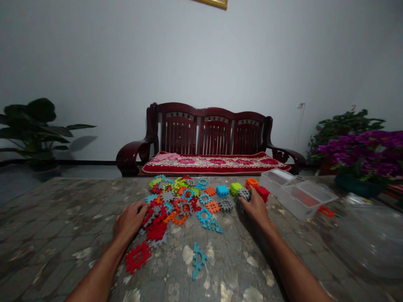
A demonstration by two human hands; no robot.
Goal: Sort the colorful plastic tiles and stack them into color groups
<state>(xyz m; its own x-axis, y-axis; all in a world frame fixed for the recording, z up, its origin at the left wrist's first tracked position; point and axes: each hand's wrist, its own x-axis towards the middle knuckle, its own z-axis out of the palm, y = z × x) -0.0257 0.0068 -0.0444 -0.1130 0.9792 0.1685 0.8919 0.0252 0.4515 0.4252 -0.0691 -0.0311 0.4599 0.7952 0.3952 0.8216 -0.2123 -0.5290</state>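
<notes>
Interlocking plastic tiles with toothed edges lie in a loose pile on the table, in red, grey, orange, blue and green. At the pile's left edge, my left hand has its fingers curled against the red and grey tiles; what is between the fingertips is hidden. My right hand grips a stack of grey tiles, thumb on the near side. Around it stand a green stack, a blue stack, an orange stack and a red stack.
A red tile and a teal triangular tile lie near me on the patterned tablecloth. Clear plastic boxes stand at right, beside a purple flower pot. A wooden bench stands behind the table.
</notes>
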